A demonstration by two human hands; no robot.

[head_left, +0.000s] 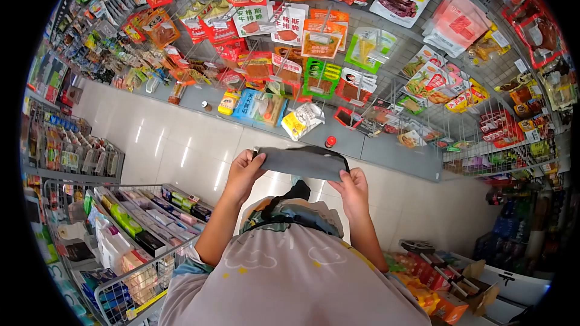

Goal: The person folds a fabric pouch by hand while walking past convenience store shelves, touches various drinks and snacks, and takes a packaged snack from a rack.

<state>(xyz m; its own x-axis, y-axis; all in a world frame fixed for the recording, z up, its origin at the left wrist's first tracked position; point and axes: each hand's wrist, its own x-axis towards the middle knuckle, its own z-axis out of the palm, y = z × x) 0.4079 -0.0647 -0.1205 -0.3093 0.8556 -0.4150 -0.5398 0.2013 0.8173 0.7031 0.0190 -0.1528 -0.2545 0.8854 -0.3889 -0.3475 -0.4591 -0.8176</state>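
Spanning the middle of the frame, a dark grey strip (302, 164) with a black edge hangs slightly tilted, its right end lower; what it is made of is hard to tell. The left hand (243, 172) pinches its left end, thumb on the near face, and the right hand (353, 187) grips the lower right corner between thumb and bent fingers. Nothing visible supports the strip between them, so if either pinch loosened, that end would likely swing down, and losing both could drop it toward the pale tiled floor (175, 145). Just above it in the frame, a red-capped jar (330, 141) and a white-and-yellow packet (303, 121) rest on a grey shelf base (393, 152); a careless forward swing might topple the jar, though the gap in depth is unclear. Packets (289, 23) on hooks fill the top of the frame, perhaps liable to snag a raised end. At lower left, a wire basket (148, 264) stands near the left arm, where an outward elbow could bump it.
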